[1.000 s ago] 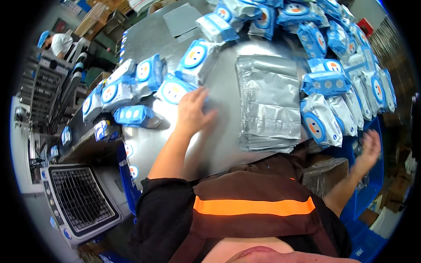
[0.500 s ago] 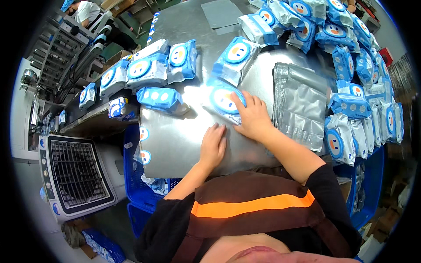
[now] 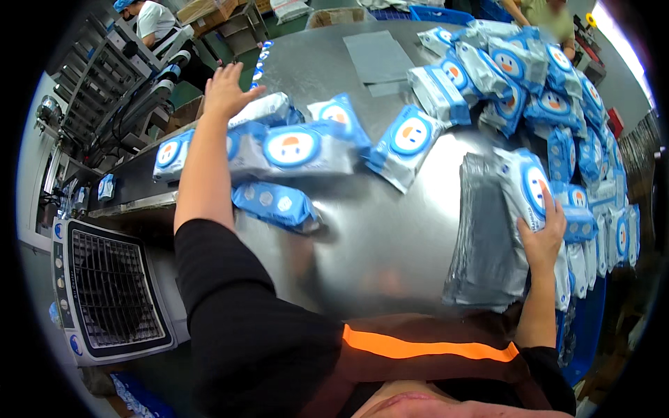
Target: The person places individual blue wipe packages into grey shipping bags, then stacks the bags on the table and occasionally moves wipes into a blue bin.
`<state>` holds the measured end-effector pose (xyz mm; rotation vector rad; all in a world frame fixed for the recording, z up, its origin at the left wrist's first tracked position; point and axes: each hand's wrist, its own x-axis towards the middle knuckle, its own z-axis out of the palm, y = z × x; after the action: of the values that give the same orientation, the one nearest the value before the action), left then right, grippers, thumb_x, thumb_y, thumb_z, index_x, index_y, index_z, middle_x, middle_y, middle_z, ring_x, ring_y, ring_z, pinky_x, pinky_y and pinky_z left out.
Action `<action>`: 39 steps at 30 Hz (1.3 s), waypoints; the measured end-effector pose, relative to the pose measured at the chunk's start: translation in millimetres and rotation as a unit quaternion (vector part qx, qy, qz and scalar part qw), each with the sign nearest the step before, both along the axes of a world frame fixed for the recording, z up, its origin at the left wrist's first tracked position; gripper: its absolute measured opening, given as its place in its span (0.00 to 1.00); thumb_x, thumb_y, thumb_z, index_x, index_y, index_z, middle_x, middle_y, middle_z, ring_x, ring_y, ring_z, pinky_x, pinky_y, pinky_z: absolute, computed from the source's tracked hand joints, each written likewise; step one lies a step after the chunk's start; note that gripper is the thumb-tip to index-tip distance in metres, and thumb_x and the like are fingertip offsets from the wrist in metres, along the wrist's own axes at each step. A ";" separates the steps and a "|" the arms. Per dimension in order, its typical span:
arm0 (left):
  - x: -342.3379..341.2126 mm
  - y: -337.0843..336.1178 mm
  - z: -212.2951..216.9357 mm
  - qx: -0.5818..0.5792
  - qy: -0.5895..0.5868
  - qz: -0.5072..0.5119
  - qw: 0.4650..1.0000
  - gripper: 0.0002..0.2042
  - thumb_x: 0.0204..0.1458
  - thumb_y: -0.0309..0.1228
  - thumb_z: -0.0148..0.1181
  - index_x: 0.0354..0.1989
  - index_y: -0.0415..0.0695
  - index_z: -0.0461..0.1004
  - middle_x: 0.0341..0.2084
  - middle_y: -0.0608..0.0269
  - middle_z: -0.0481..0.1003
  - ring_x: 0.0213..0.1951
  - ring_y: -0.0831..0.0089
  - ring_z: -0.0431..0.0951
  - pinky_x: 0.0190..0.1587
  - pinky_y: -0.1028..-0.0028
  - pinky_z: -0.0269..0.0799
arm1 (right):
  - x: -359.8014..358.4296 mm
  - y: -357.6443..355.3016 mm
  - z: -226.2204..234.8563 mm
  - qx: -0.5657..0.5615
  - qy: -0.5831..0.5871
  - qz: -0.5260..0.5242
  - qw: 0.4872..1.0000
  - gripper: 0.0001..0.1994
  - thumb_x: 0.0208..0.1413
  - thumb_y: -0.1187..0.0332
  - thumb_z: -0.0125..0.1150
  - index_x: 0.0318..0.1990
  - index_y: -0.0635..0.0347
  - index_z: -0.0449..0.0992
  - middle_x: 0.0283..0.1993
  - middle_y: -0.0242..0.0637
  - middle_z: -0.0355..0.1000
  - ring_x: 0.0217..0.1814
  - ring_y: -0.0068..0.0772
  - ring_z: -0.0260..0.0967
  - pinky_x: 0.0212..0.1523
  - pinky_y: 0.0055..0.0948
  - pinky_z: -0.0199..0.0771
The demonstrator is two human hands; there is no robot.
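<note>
My right hand (image 3: 546,233) grips the near end of a blue-and-white pack of wipes (image 3: 524,188), at the right edge of the stack of grey plastic bags (image 3: 484,244). My left hand (image 3: 228,97) is stretched to the far left with its fingers spread and holds nothing. It hovers by a white pack (image 3: 268,110) in the left group. A slightly blurred pack (image 3: 300,148) lies below it in that group, and a blue pack on its side (image 3: 275,205) rests nearer me. Another pack (image 3: 408,143) lies slanted mid-table.
A large heap of packs (image 3: 512,66) fills the right side of the metal table (image 3: 376,251). Flat grey sheets (image 3: 380,59) lie at the far side. A conveyor (image 3: 132,188) joins on the left, near an air cooler (image 3: 115,285). Other people (image 3: 157,24) work beyond.
My right hand has carried the pack from mid-table to the right, beside the bags. My left hand has left the near edge for the far left. Packs in the left group have shifted rightward.
</note>
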<state>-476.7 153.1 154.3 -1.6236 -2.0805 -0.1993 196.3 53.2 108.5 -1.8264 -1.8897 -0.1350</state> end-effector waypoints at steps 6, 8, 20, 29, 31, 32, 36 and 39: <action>-32.5 54.7 -78.5 -0.331 -0.306 0.095 0.888 0.58 0.32 0.78 0.60 0.65 0.40 0.69 0.65 0.43 0.66 0.68 0.49 0.63 0.69 0.58 0.57 | -99.5 51.5 -7.7 -0.050 0.000 0.212 0.976 0.46 0.45 0.57 0.75 0.70 0.63 0.58 0.73 0.60 0.52 0.75 0.61 0.50 0.71 0.47 0.54; -4.2 40.9 -62.8 -0.399 -0.328 0.067 0.853 0.57 0.31 0.77 0.62 0.61 0.39 0.73 0.60 0.41 0.71 0.64 0.49 0.69 0.67 0.61 0.61 | -153.7 95.1 -13.6 -0.121 0.178 0.246 0.945 0.47 0.47 0.52 0.74 0.71 0.64 0.57 0.73 0.61 0.51 0.75 0.59 0.51 0.72 0.46 0.54; 135.7 -98.7 -36.6 -0.348 -0.113 -0.267 0.892 0.41 0.25 0.63 0.74 0.47 0.45 0.82 0.45 0.57 0.79 0.54 0.61 0.75 0.60 0.65 0.61 | -201.2 60.7 -90.1 -0.185 0.058 0.328 0.924 0.51 0.40 0.46 0.76 0.71 0.57 0.58 0.72 0.60 0.50 0.76 0.59 0.48 0.72 0.45 0.53; 85.3 -282.7 -14.6 -0.329 -0.035 -0.379 0.864 0.30 0.29 0.44 0.77 0.44 0.43 0.81 0.52 0.55 0.75 0.63 0.58 0.67 0.72 0.53 0.49 | -309.2 -147.6 -51.4 -0.333 0.090 0.461 0.818 0.51 0.37 0.50 0.81 0.67 0.64 0.61 0.70 0.60 0.51 0.76 0.60 0.47 0.73 0.48 0.53; 72.6 -354.5 -8.6 -0.296 -0.034 -0.366 0.882 0.26 0.31 0.35 0.76 0.45 0.43 0.81 0.54 0.57 0.75 0.67 0.57 0.63 0.74 0.48 0.44 | -373.5 -193.7 -36.3 -0.412 0.016 0.532 0.740 0.49 0.41 0.50 0.78 0.68 0.63 0.59 0.72 0.61 0.50 0.77 0.60 0.45 0.73 0.50 0.53; 68.0 -389.4 -2.8 -0.283 -0.073 -0.340 0.894 0.25 0.32 0.30 0.75 0.45 0.43 0.81 0.54 0.59 0.75 0.69 0.57 0.61 0.74 0.47 0.42 | -402.5 -214.2 -54.6 -0.397 0.087 0.601 0.689 0.48 0.43 0.50 0.77 0.68 0.63 0.59 0.71 0.60 0.52 0.76 0.60 0.47 0.72 0.49 0.55; 22.0 -498.1 8.2 -0.401 -0.149 0.036 0.903 0.27 0.31 0.25 0.75 0.47 0.46 0.81 0.53 0.60 0.77 0.66 0.53 0.65 0.72 0.46 0.47 | -525.4 -291.3 -65.3 -0.436 0.179 0.685 0.556 0.34 0.51 0.61 0.73 0.64 0.61 0.65 0.70 0.57 0.56 0.72 0.59 0.55 0.69 0.47 0.61; -32.5 -568.1 -35.8 -0.402 -0.227 0.326 0.825 0.30 0.35 0.31 0.77 0.52 0.41 0.78 0.51 0.52 0.78 0.60 0.51 0.71 0.68 0.51 0.58 | -517.2 -290.5 -42.3 -0.354 0.179 0.771 0.498 0.31 0.50 0.67 0.73 0.62 0.59 0.68 0.68 0.56 0.59 0.71 0.55 0.57 0.69 0.45 0.63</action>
<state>-509.2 -415.1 118.5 -1.1604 -3.2474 0.6842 -320.9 -237.2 66.2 0.3141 -2.5463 1.6316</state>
